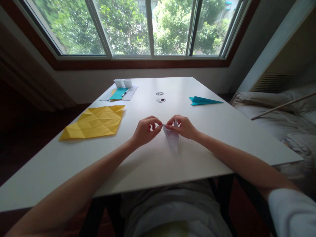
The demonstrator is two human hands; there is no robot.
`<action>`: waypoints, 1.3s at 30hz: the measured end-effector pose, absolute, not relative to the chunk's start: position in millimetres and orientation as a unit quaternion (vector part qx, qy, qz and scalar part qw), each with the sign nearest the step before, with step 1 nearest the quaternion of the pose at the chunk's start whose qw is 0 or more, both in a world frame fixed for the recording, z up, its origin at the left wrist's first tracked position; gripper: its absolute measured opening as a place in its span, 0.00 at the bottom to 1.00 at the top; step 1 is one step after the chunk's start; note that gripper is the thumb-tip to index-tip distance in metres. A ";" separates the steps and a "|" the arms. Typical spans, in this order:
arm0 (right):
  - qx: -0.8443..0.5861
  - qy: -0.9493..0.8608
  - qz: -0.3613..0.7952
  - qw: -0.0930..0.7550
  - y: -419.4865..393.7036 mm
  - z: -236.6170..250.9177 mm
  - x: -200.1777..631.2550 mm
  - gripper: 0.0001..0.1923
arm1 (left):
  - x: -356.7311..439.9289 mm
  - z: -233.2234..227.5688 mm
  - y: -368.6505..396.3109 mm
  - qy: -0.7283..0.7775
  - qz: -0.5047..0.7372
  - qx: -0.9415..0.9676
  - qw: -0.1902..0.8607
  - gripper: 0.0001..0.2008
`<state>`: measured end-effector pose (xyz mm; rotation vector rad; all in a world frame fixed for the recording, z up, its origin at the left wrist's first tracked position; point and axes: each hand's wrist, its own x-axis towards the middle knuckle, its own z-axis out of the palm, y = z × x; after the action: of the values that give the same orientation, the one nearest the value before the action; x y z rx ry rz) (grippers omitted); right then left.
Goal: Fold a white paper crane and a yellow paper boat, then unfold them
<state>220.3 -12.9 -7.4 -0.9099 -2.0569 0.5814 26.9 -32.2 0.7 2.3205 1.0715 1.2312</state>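
A folded white paper is pinched at its upper tip by both hands over the white table.

The left hand and right hand are brought together, wrists low, fingers closed narrowly on the tip so that the crease can be worked. A creased yellow sheet lies aside left; a teal paper plane rests farther right.
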 end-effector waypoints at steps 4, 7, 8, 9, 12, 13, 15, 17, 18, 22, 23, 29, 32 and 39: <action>-0.359 -0.812 0.230 0.399 -12.8 -7.2 220.1 0.09 | 25.8 -1.2 -30.1 0.384 0.427 0.804 0.151 0.05; -0.361 -0.812 0.227 0.398 -12.5 -7.5 220.2 0.10 | 24.9 -1.6 -29.2 0.388 0.420 0.807 0.148 0.05; -0.363 -0.812 0.226 0.397 -12.4 -7.6 220.2 0.10 | 24.6 -1.5 -29.1 0.389 0.416 0.809 0.146 0.05; -0.363 -0.812 0.226 0.397 -12.4 -7.7 220.3 0.10 | 24.3 -1.3 -29.0 0.392 0.413 0.809 0.143 0.05; -0.361 -0.812 0.226 0.399 -12.6 -7.6 220.4 0.10 | 23.7 -0.7 -29.3 0.411 0.414 0.803 0.127 0.05; -0.361 -0.811 0.226 0.401 -12.8 -7.6 220.4 0.10 | 23.6 -0.6 -29.4 0.415 0.414 0.800 0.124 0.05; -0.361 -0.810 0.228 0.402 -13.0 -7.5 220.6 0.10 | 23.8 -0.8 -29.5 0.416 0.413 0.801 0.127 0.05; -0.361 -0.810 0.228 0.401 -13.0 -7.6 220.8 0.10 | 24.5 -1.5 -29.3 0.409 0.409 0.804 0.136 0.06; -0.362 -0.810 0.229 0.400 -12.9 -7.7 220.8 0.10 | 24.9 -1.9 -29.2 0.406 0.409 0.805 0.140 0.06; -0.365 -0.811 0.231 0.395 -12.7 -8.4 220.3 0.10 | 26.2 -2.6 -28.8 0.397 0.412 0.805 0.154 0.05; -0.365 -0.811 0.231 0.394 -12.5 -8.3 220.1 0.10 | 26.3 -2.4 -29.0 0.395 0.412 0.806 0.159 0.05; -0.321 -0.830 0.262 0.373 -8.0 -1.9 227.4 0.17 | 21.7 -1.1 -26.4 0.408 0.404 0.799 0.178 0.07; -0.284 -0.834 0.314 0.353 -3.3 1.1 235.6 0.25 | 16.7 -2.5 -20.3 0.427 0.411 0.779 0.203 0.08; -0.322 -0.852 0.267 0.314 3.9 -3.1 239.1 0.27 | 9.8 -6.5 -10.0 0.405 0.401 0.746 0.344 0.12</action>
<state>239.1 3.9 -3.1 -0.8482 -2.2474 0.7042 9.8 -10.0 -6.5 1.9387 1.0521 1.0421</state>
